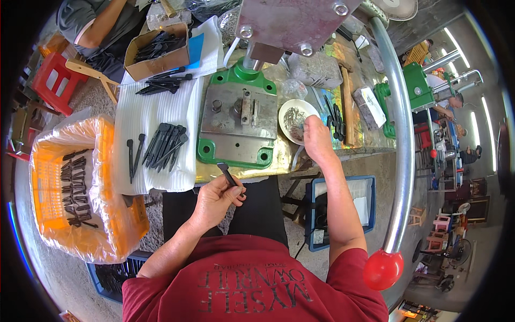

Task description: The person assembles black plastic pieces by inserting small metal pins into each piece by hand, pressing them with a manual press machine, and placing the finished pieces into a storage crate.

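My left hand (pixel 215 202) is closed around a slim black plastic part (pixel 227 173) with a wider flat head, held tilted in front of the press. At the right, my right hand (pixel 317 140) reaches into a white bowl (pixel 282 111) of small thin metal pins (pixel 294 121). Its fingers are drawn together at the pins, and their tips are partly hidden. Between and beyond the hands stands a green-based hand press (pixel 206 150) with a steel plate (pixel 222 115) and a small clamped fixture (pixel 246 108) on top.
White foam sheet (pixel 126 107) at left bears several black parts (pixel 165 145). Beside it are a cardboard box (pixel 157 59) and a plastic-lined orange crate (pixel 48 177). The press's long lever (pixel 401 161) with red knob (pixel 383 269) hangs at right, above a blue crate (pixel 370 185). Another person (pixel 99 27) sits far left.
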The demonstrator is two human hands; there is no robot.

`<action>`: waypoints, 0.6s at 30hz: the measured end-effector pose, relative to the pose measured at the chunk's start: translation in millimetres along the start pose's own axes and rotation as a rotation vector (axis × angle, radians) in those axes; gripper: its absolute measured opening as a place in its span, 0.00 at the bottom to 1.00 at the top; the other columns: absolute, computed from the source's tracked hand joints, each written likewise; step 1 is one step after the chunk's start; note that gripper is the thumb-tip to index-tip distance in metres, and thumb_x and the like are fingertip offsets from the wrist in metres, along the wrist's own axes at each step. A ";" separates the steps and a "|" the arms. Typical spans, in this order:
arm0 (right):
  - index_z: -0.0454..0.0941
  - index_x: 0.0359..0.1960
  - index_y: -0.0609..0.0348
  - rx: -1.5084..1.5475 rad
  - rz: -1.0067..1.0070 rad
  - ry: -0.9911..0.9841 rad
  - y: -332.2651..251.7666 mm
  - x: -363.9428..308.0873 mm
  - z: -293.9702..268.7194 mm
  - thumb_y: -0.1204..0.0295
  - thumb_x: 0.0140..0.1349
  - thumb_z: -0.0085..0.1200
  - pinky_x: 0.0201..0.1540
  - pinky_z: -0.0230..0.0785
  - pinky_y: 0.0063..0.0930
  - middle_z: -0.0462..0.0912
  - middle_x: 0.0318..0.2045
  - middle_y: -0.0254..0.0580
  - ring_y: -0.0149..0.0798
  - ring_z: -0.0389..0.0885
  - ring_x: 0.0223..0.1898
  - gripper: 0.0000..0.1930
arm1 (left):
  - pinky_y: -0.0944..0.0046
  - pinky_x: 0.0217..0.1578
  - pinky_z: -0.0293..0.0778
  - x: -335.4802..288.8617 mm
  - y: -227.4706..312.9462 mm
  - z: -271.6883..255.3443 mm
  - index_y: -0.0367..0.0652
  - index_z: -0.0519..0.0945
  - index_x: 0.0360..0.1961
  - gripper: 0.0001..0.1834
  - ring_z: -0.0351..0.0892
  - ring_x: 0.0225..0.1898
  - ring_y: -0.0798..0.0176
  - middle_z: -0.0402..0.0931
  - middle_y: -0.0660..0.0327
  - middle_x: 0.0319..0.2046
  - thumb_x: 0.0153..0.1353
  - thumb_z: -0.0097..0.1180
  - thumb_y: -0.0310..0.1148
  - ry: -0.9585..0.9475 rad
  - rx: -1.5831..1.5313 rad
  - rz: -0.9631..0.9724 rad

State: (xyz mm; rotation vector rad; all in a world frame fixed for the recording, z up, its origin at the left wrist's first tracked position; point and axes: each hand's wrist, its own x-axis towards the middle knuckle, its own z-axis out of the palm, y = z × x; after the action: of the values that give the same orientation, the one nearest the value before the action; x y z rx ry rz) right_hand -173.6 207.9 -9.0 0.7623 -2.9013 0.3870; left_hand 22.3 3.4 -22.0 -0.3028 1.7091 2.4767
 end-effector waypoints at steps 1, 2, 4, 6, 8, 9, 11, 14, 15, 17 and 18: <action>0.65 0.29 0.63 0.105 0.009 0.064 -1.3 -1.3 -2.4 0.79 0.50 0.42 0.33 0.59 0.44 0.72 0.27 0.52 0.52 0.72 0.32 0.05 | 0.75 0.27 0.72 0.7 0.8 0.2 0.35 0.69 0.35 0.05 0.74 0.27 0.70 0.73 0.57 0.29 0.57 0.44 0.23 0.002 0.001 -0.005; 0.64 0.29 0.64 0.210 0.019 0.127 -1.8 -2.1 -3.8 0.79 0.51 0.43 0.32 0.61 0.43 0.72 0.26 0.52 0.53 0.72 0.31 0.04 | 0.75 0.27 0.72 1.1 1.2 0.5 0.35 0.69 0.35 0.05 0.74 0.27 0.70 0.73 0.57 0.29 0.57 0.44 0.23 0.005 0.001 -0.003; 0.64 0.29 0.63 0.284 0.026 0.153 2.5 -3.3 -1.1 0.79 0.51 0.43 0.31 0.63 0.40 0.72 0.25 0.52 0.53 0.72 0.30 0.04 | 0.75 0.27 0.72 1.3 1.7 1.5 0.35 0.69 0.35 0.05 0.74 0.27 0.70 0.73 0.58 0.29 0.57 0.45 0.23 -0.004 0.008 0.013; 0.63 0.30 0.63 0.358 0.034 0.178 3.8 -4.4 1.1 0.80 0.52 0.43 0.31 0.64 0.36 0.72 0.25 0.52 0.52 0.73 0.29 0.04 | 0.74 0.27 0.72 1.4 1.5 2.8 0.35 0.69 0.35 0.05 0.74 0.27 0.70 0.73 0.57 0.29 0.57 0.45 0.23 -0.004 0.006 0.025; 0.63 0.31 0.63 0.441 0.081 0.217 3.0 -4.6 2.5 0.81 0.51 0.43 0.31 0.65 0.33 0.72 0.25 0.51 0.48 0.73 0.29 0.05 | 0.74 0.27 0.72 1.3 1.3 3.2 0.35 0.69 0.35 0.05 0.74 0.26 0.70 0.73 0.57 0.29 0.57 0.45 0.23 -0.004 0.005 0.038; 0.63 0.31 0.63 0.443 0.077 0.216 3.5 -5.0 3.8 0.81 0.51 0.43 0.31 0.65 0.33 0.72 0.25 0.51 0.48 0.73 0.29 0.05 | 0.74 0.27 0.72 1.1 1.2 3.3 0.35 0.68 0.35 0.05 0.74 0.26 0.70 0.73 0.57 0.29 0.57 0.45 0.23 -0.007 0.003 0.040; 0.63 0.32 0.62 0.489 0.088 0.241 6.9 -5.8 6.9 0.81 0.52 0.43 0.31 0.66 0.28 0.73 0.25 0.45 0.40 0.73 0.28 0.06 | 0.74 0.27 0.72 1.0 2.6 4.0 0.35 0.68 0.35 0.05 0.74 0.26 0.69 0.73 0.57 0.29 0.56 0.45 0.23 -0.011 0.002 0.044; 0.63 0.34 0.60 0.770 0.111 0.300 12.6 -5.9 16.6 0.81 0.53 0.43 0.29 0.66 0.24 0.71 0.25 0.38 0.33 0.71 0.25 0.07 | 0.74 0.27 0.72 1.1 4.7 4.5 0.35 0.68 0.35 0.06 0.74 0.27 0.69 0.73 0.57 0.29 0.56 0.45 0.23 -0.011 -0.003 0.042; 0.63 0.34 0.60 0.771 0.110 0.300 13.2 -6.8 16.8 0.81 0.53 0.43 0.29 0.66 0.24 0.71 0.25 0.38 0.33 0.71 0.25 0.07 | 0.74 0.27 0.72 1.5 4.5 4.4 0.35 0.68 0.36 0.06 0.74 0.27 0.69 0.73 0.57 0.29 0.56 0.45 0.23 -0.012 -0.001 0.049; 0.60 0.36 0.57 1.137 0.151 0.238 6.1 -8.1 11.8 0.81 0.55 0.42 0.25 0.64 0.19 0.67 0.25 0.33 0.26 0.67 0.22 0.09 | 0.74 0.28 0.72 2.2 3.8 3.8 0.35 0.68 0.36 0.06 0.74 0.27 0.69 0.73 0.57 0.29 0.56 0.45 0.23 -0.005 -0.001 0.057; 0.60 0.36 0.57 1.139 0.148 0.235 0.4 -10.2 7.3 0.81 0.55 0.42 0.25 0.64 0.19 0.67 0.25 0.33 0.26 0.67 0.22 0.09 | 0.74 0.28 0.72 2.9 4.0 3.5 0.35 0.68 0.36 0.06 0.74 0.28 0.69 0.73 0.57 0.29 0.57 0.45 0.24 -0.003 -0.015 0.070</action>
State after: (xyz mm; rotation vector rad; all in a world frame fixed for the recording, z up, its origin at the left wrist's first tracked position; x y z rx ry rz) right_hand -165.3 211.0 -17.8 0.4988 -2.3095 2.0379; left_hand 18.3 5.2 -17.8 -0.2446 1.7289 2.5384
